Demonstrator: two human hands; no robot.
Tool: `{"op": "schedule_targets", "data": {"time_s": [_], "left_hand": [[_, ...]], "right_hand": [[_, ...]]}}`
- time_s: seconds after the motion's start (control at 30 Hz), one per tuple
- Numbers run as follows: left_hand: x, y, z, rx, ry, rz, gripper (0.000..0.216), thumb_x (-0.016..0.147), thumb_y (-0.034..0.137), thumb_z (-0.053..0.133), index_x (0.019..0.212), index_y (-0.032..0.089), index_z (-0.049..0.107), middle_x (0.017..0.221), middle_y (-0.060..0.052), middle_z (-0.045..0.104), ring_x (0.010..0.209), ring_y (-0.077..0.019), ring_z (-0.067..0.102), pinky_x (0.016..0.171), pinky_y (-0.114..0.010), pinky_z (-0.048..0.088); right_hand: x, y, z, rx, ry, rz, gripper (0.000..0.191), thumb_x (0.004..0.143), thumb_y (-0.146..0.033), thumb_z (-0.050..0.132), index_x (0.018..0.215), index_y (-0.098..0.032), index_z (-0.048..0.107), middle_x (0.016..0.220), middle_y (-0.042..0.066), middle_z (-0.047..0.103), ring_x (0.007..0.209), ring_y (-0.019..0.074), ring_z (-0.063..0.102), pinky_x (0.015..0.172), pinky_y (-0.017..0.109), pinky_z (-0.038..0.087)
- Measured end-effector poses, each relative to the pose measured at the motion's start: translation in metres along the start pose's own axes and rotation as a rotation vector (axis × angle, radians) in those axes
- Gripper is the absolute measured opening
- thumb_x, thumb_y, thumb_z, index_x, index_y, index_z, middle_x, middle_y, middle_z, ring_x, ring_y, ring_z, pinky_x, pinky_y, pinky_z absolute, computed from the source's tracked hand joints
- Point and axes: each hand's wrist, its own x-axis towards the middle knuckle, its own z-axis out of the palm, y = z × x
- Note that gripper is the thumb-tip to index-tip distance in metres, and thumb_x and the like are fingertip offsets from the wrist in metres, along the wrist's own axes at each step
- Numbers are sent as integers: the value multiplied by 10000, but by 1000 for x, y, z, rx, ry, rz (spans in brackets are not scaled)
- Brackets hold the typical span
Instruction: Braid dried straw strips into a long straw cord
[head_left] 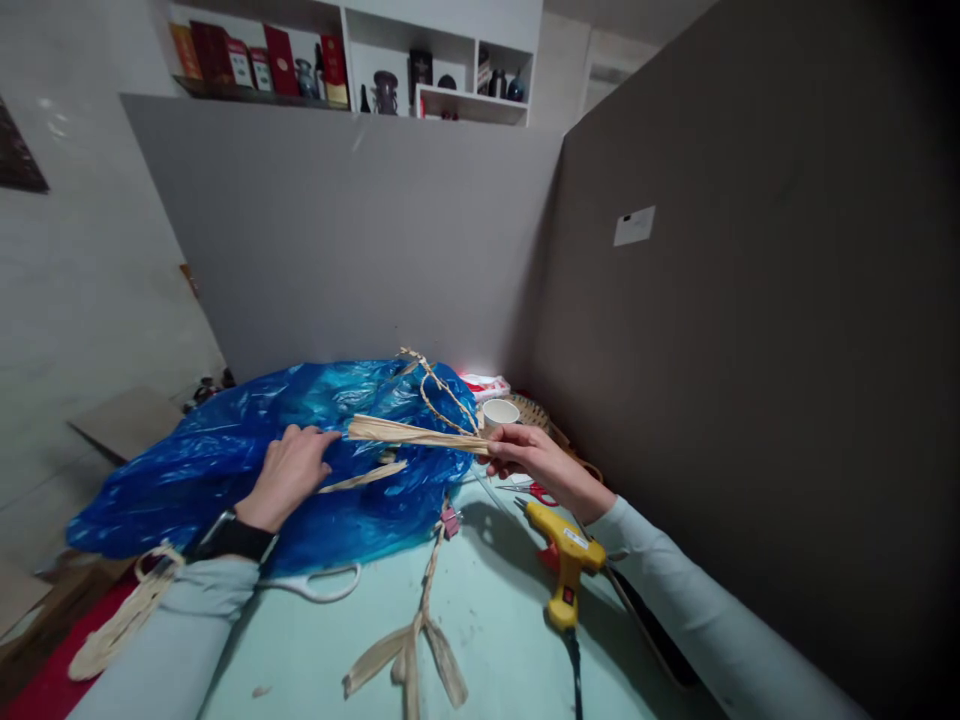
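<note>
The right hand (525, 455) pinches one end of a bundle of dry strips (409, 433) between thumb and fingers, just in front of a paper cup (500, 411). From this grip the bundle runs to the left, almost level, above the blue plastic bag (195, 450) – its long axis goes across the view, from one hand toward the other.

The free end of the bundle fans out a little and points at the left hand (289, 478). This hand lies flat on the bag with the fingers loosely together and holds nothing; its fingertips are just beside the free end, but I cannot tell if they touch it. So the left hand is the nearer one to the loose end, and the right hand has the gripped end.

A single loose strip (364, 477) lies on the bag below the bundle. On the counter (495, 620), near the right wrist, rests a yellow glue gun (566, 565).
</note>
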Motion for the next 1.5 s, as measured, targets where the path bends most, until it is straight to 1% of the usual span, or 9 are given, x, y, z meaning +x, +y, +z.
{"op": "schedule_targets", "data": {"time_s": [0.17, 0.37, 0.5, 0.63, 0.73, 0.93, 1.1, 1.27, 1.5], "left_hand": [[13, -11, 13, -106, 63, -59, 333, 915, 328, 613, 1222, 203, 597, 1251, -88, 626, 1044, -238, 642, 860, -446, 550], [34, -24, -13, -278, 271, -167, 337, 912, 335, 616, 1216, 188, 599, 1229, -86, 636, 1019, -237, 650, 845, -444, 557], [33, -17, -28, -355, 368, -177, 326, 917, 341, 608, 1203, 186, 607, 1220, -83, 641, 1012, -235, 652, 846, -445, 556], [25, -11, -25, -421, 369, -164, 308, 918, 341, 606, 1186, 190, 617, 1208, -79, 647, 1000, -229, 655, 841, -435, 559], [19, -12, -18, -468, 366, -165, 309, 918, 342, 606, 1186, 189, 617, 1206, -79, 649, 994, -228, 657, 837, -434, 561], [8, -12, -11, -569, 439, -128, 300, 919, 335, 607, 1176, 181, 619, 1192, -81, 655, 989, -224, 659, 840, -438, 559], [-9, 12, -18, -645, 535, -38, 256, 928, 335, 573, 1117, 186, 660, 1161, -83, 684, 1062, -239, 622, 956, -465, 479], [-20, 42, -22, -763, 343, 191, 208, 808, 335, 650, 952, 243, 769, 972, -45, 780, 954, -253, 636, 886, -344, 460], [-30, 61, -27, -1036, 121, 180, 268, 834, 406, 574, 862, 204, 749, 757, -19, 740, 700, -204, 643, 657, -283, 450]], "right_hand": [[16, -2, 12, -159, -99, 58, 212, 788, -366, 641, 749, -161, 603, 744, 40, 695, 625, 130, 626, 578, 230, 452], [50, -2, 42, -424, -86, 84, 158, 834, -235, 546, 724, -153, 623, 751, 62, 725, 563, 145, 641, 484, 220, 425], [78, -2, 80, -609, 30, -2, 187, 869, -190, 499, 837, -163, 681, 882, 98, 744, 757, 214, 690, 688, 310, 487], [96, 7, 111, -781, 128, -97, 179, 795, -113, 559, 825, -166, 727, 986, 161, 727, 1068, 331, 609, 916, 447, 400], [101, 14, 116, -813, 147, -169, 156, 765, -100, 588, 768, -171, 727, 984, 158, 726, 1142, 336, 550, 985, 459, 341], [98, 15, 100, -637, 258, -233, 204, 847, -203, 518, 895, -204, 716, 935, 73, 735, 884, 220, 632, 851, 334, 434], [78, 8, 78, -349, 331, -216, 131, 818, -287, 519, 781, -207, 616, 758, 39, 698, 741, 205, 662, 718, 314, 484], [54, 0, 59, -59, 332, -189, 137, 783, -346, 556, 795, -210, 550, 722, 37, 682, 694, 196, 670, 626, 291, 490], [39, -2, 54, 193, 360, -178, 343, 771, -428, 647, 992, -208, 502, 845, 37, 694, 753, 168, 683, 699, 286, 506]]}}
